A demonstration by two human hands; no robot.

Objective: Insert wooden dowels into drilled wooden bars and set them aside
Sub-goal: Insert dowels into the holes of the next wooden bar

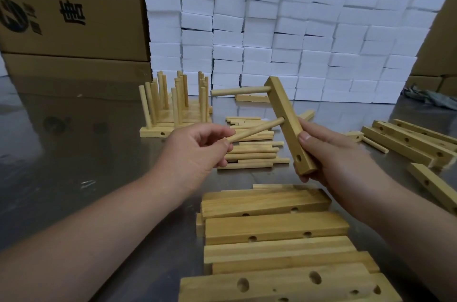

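My right hand (331, 153) grips a drilled wooden bar (284, 116), held tilted above the table. One dowel (239, 91) sticks out of the bar's upper hole, pointing left. My left hand (197, 148) pinches a second dowel (257, 129) whose far end sits at the bar's middle hole. The lowest hole (298, 158) near my right thumb holds nothing. Loose dowels (252, 151) lie in a heap on the table beneath my hands. Finished bars with upright dowels (173, 108) stand at the back left.
Drilled bars lie stacked at the near edge (272, 227) and at the right (410, 143). A wall of white foam blocks (284, 42) stands behind, with cardboard boxes (69, 5) beyond. The metal table (74, 153) is shiny. A grey cloth (430, 97) lies far right.
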